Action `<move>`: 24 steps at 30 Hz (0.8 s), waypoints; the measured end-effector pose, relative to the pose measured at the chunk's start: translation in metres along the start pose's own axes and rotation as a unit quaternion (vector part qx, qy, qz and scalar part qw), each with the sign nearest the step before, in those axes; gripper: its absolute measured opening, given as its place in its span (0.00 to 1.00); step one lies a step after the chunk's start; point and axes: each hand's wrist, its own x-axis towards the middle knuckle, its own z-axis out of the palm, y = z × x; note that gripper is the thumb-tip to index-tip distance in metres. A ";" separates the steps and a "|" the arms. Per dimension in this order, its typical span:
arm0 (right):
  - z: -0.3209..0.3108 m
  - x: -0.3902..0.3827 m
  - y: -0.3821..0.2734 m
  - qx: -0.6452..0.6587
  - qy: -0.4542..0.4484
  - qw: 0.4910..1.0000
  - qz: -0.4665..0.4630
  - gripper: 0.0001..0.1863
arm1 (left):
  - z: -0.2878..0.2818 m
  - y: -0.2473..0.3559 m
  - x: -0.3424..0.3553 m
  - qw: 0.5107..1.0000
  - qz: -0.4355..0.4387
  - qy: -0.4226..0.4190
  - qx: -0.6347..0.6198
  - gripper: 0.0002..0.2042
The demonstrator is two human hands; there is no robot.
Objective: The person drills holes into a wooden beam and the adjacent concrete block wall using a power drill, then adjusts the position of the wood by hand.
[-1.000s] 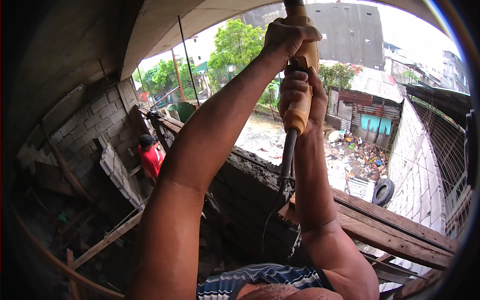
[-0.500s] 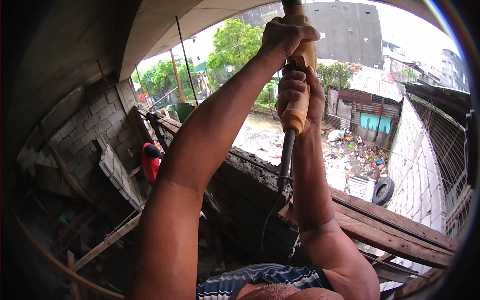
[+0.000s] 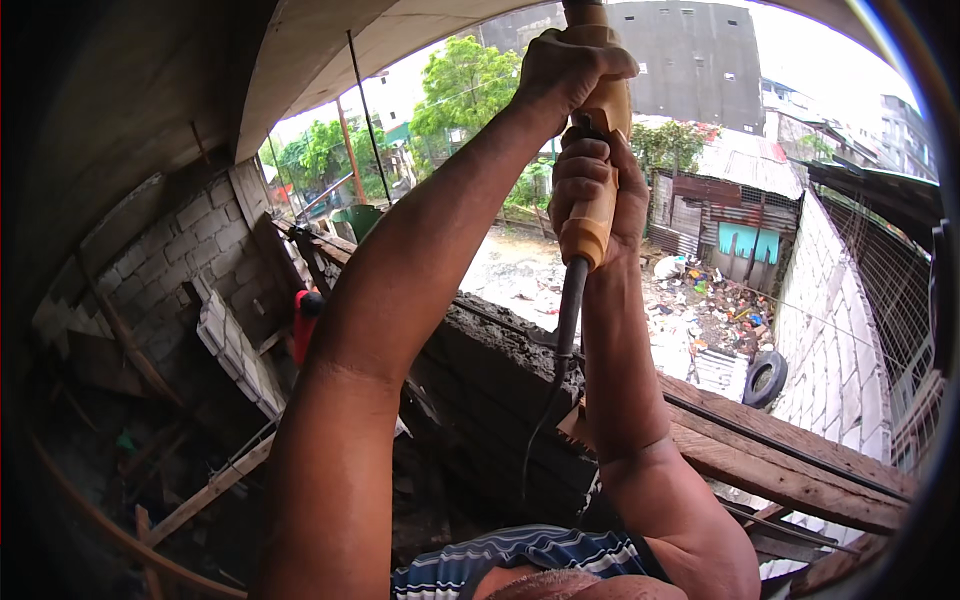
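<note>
Raised in front of me is a long, yellow-orange corded power tool [image 3: 610, 103]. Its grey nose runs out of the top of the picture, so its tip and what it touches are hidden. My left hand [image 3: 575, 75] is closed around the body near that nose. Lower down, my right hand [image 3: 595, 190] grips the rear handle, fingers wrapped round it. From the handle's end hangs a black cord [image 3: 570, 310], dropping past my right forearm in front of the rough wall.
A rough-topped wall [image 3: 500, 335] crosses below my arms, with wooden planks [image 3: 780, 465] at right. Overhead is a concrete ceiling [image 3: 310, 50]. A person in red [image 3: 302, 330] is below left, near stacked blocks [image 3: 235, 345]. Beyond lie rubbish [image 3: 715, 300] and a tyre [image 3: 766, 378].
The person in red has shifted slightly and is now more hidden behind my left arm. My hands and the tool have barely moved, the view drifting a little.
</note>
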 end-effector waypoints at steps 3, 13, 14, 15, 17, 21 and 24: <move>0.000 -0.002 -0.002 -0.005 0.001 1.000 0.001 0.13 | 0.003 0.002 -0.003 1.000 0.009 -0.014 0.011 0.17; -0.002 0.001 -0.003 0.003 0.000 1.000 0.009 0.13 | 0.000 -0.005 0.005 1.000 0.016 -0.013 0.004 0.16; -0.002 0.000 -0.002 0.002 0.000 1.000 0.008 0.13 | 0.000 -0.006 0.006 1.000 0.018 -0.011 0.001 0.16; -0.001 0.000 -0.002 0.001 -0.001 1.000 0.006 0.13 | 0.000 -0.007 0.006 1.000 0.018 -0.012 0.000 0.16; -0.002 0.001 0.000 0.003 -0.001 1.000 0.005 0.12 | -0.001 -0.004 0.006 1.000 0.019 -0.020 -0.006 0.14; -0.002 0.001 0.000 -0.004 0.002 1.000 0.005 0.12 | 0.000 0.000 0.001 1.000 0.019 0.002 0.006 0.13; -0.001 0.002 0.000 -0.001 0.001 1.000 0.008 0.13 | -0.001 -0.004 0.006 1.000 0.017 -0.015 -0.005 0.13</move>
